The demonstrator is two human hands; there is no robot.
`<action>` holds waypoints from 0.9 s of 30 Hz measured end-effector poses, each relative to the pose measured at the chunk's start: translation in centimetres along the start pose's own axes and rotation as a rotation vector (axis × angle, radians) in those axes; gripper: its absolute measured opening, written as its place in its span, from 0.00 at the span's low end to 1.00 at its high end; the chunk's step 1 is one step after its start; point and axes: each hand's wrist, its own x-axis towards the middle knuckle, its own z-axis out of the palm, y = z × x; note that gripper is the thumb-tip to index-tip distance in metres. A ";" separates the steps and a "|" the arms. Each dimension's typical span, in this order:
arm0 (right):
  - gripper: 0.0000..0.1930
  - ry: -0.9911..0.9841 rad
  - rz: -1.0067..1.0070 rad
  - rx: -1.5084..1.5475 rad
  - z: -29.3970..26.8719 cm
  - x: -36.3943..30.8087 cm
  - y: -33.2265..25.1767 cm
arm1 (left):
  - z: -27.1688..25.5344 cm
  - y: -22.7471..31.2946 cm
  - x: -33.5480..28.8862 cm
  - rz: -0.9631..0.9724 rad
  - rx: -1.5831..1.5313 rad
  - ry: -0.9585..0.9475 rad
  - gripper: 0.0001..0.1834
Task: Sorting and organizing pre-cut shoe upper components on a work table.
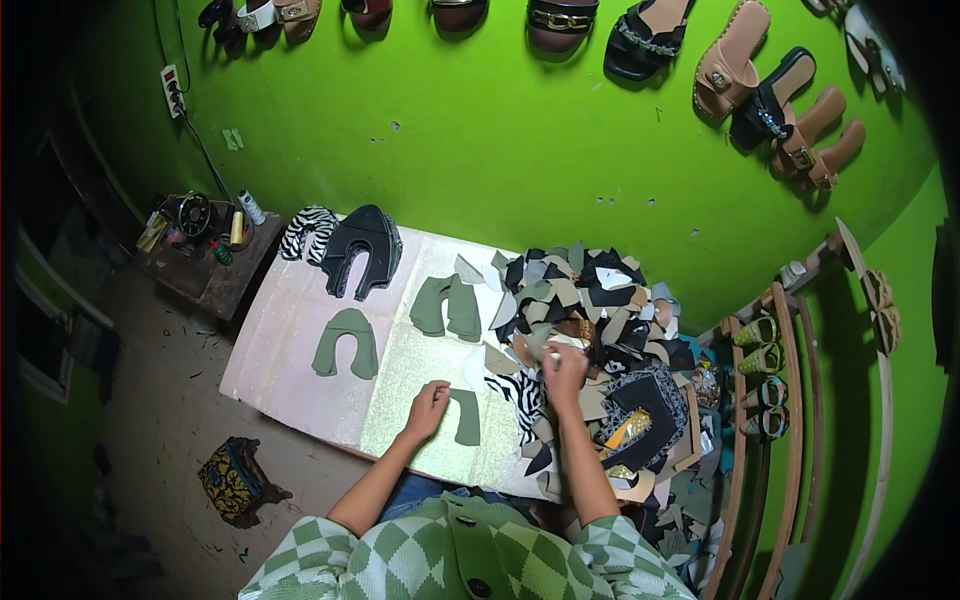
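A green horseshoe-shaped cut piece (466, 417) lies on the table in front of me. My left hand (430, 405) is at its left side, fingers together and bent over that edge, hiding part of the piece. My right hand (566, 376) is at the near left part of a heap of offcuts (608, 310). Its fingers are closed, with an olive scrap beside the fingertips; what they hold is too small to tell. Beyond my left hand lie a small stack of green pieces (445, 306) and another green horseshoe piece (345, 345).
A black stack (362, 252) and zebra-print pieces (308, 234) sit at the far left of the table (290, 390). A black horseshoe piece (652, 425) lies right of my right arm. Wooden shoe racks (785, 400) stand right. A patterned stool (232, 482) and machine table (200, 270) are left.
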 end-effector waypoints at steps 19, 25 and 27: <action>0.21 -0.761 0.522 0.844 5.9 -11.4 -6.6 | -3.8 -0.7 -1.3 -0.251 -0.417 -0.339 0.17; 0.17 -0.575 0.467 0.784 7.7 -10.0 -5.6 | -4.6 -1.1 0.6 -0.139 -0.368 -0.155 0.21; 0.14 -0.507 0.387 0.641 8.4 -9.5 -5.5 | -4.6 -1.9 1.3 -0.115 -0.361 -0.161 0.19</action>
